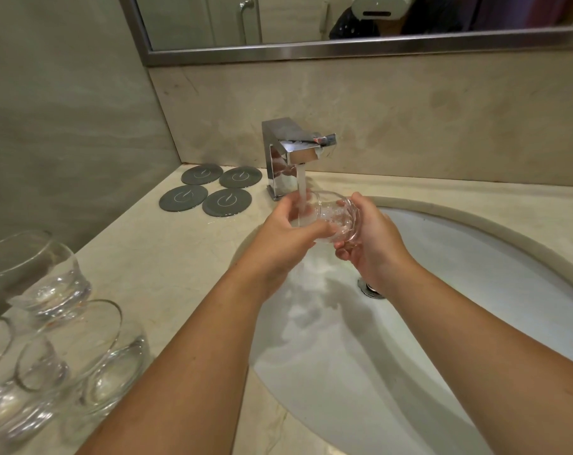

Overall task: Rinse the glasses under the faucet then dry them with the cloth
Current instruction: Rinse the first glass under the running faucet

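Standing at the far left of the countertop [167, 257]: a cluster of clear glasses [49, 284], upright and close together, overlapping in view. Exact count unclear, since the frame edge cuts them. All sit well apart from the basin.

Further back on the counter, near the wall corner: four dark grey round coasters [206, 192], laid flat in a two-by-two group, edges nearly touching. Just right of them: a square chrome faucet [291, 152], mounted on the counter behind the sink rim. A water stream [301, 188] runs straight down from the spout.

Left hand [288, 238]: fingers and thumb curled round the open end of the held glass [336, 216]. The stream lands at that mouth end, within the curl of this hand. The glass lies tipped on its side over the basin, directly under the spout, mouth to the left, thick base to the right. Cannot tell how much water it holds.

Right hand [373, 244]: fingers wrapped under and behind the base, thumb over the top. Both hands grip the glass.

Below and to the right: a white oval sink [492, 290], wet sheen under the hands. A metal drain [372, 289] is partly hidden behind the right wrist. A framed mirror [344, 50] runs along the wall above.
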